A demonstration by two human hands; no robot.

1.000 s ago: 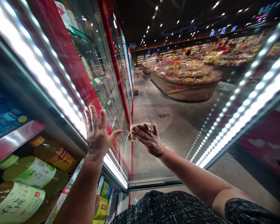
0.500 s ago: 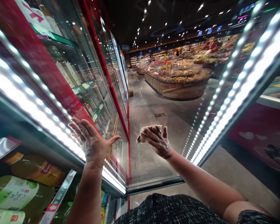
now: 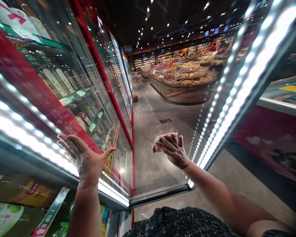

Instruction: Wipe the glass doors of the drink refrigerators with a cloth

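Note:
My left hand (image 3: 85, 157) is open, fingers spread, its palm against the lit frame (image 3: 37, 138) of a drinks cooler on my left. My right hand (image 3: 174, 150) presses a crumpled beige cloth (image 3: 162, 140) flat against the glass of the open cooler door (image 3: 162, 171), which swings out in front of me. The fingers lie over the cloth and hold it to the pane. Bottles of juice (image 3: 17, 191) lie on the shelf below my left arm.
Closed cooler doors with red frames (image 3: 113, 82) run along the left. A round wooden display island (image 3: 187, 89) piled with goods stands across the grey floor. A bright LED strip (image 3: 249, 75) edges the open door; a chest freezer (image 3: 283, 95) lies at right.
My view has swung upward and left. My left hand slid lower on the cooler frame, and my right hand with the cloth moved right and down across the door glass.

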